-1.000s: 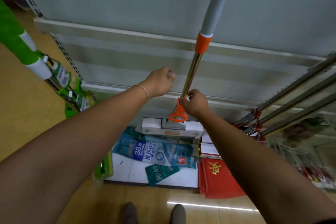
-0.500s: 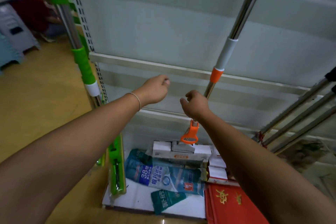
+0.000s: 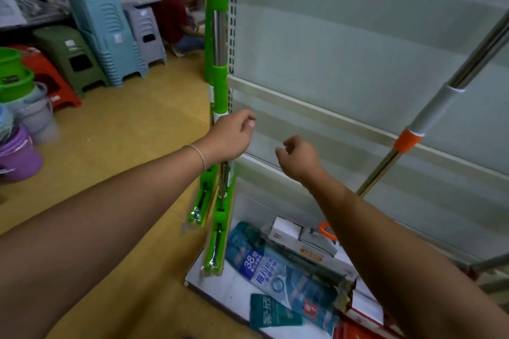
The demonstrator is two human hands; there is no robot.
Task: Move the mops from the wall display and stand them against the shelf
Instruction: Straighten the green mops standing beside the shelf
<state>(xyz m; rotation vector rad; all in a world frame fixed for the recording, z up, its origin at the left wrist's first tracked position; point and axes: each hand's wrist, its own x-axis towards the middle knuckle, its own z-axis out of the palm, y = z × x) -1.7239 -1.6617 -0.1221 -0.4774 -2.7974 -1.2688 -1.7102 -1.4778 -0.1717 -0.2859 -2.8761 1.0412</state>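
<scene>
two green mops (image 3: 219,88) against shelf (image 3: 316,99) upright, yellow floor (image 3: 115,129), left hand (image 3: 232,136) and right hand (image 3: 298,158) loosely curled, empty

Pale grey-green metal shelving unit (image 3: 358,36), with perforated upright at its left edge and a white bottom shelf board (image 3: 234,287). On the board are laid: a blue plastic refill pack printed "38" (image 3: 278,270), a teal packet (image 3: 271,314) nearer, and a white cardboard box with grey insert (image 3: 305,239) farther back. Two green flat mops in clear wrapping (image 3: 217,239) are stood against the left edge.

Yellow-tan floor (image 3: 124,129). Stacked plastic stools in blue (image 3: 107,33), grey (image 3: 144,31), green (image 3: 73,55) and red (image 3: 52,80) are stood at far left; purple buckets (image 3: 19,154) nearer.
</scene>
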